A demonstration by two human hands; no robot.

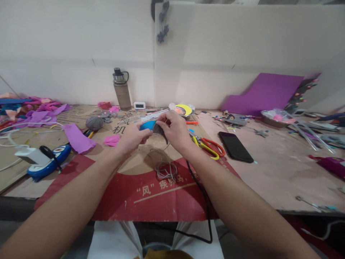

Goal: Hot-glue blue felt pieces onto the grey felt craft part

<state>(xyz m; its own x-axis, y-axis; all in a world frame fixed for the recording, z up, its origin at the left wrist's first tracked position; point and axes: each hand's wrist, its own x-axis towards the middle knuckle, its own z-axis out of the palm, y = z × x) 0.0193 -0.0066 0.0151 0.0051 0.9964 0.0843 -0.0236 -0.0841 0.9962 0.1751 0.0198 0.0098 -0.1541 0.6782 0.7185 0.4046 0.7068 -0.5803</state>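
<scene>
**Both hands meet over a small blue and grey piece**

The left hand [138,134] grasps the blue piece [147,125] between thumb and fingers. The right hand [174,127] has its fingertips pinched together at the edge of the dark grey piece [158,130], just beside the blue; whether thread or a tool is in that pinch is too small to tell. Both pieces are held above the middle of the table [269,172].

For neat work here, I would keep the left grip firm and flat, close to the joining edge, and let only the right fingertips make small moves, without tugging the soft grey part out of line.

The blue piece's long axis seems to run crosswise, its right end towards the right fingers. The grey slants down from the pinch, its narrow end pointing right and towards the person.

Nearer the person, a loose coil of cord [167,171] lies on the red printed cardboard [118,198]. Red-handled scissors [220,146] and a phone [235,146] lie to the right; a yarn ball [94,123] sits left.
</scene>
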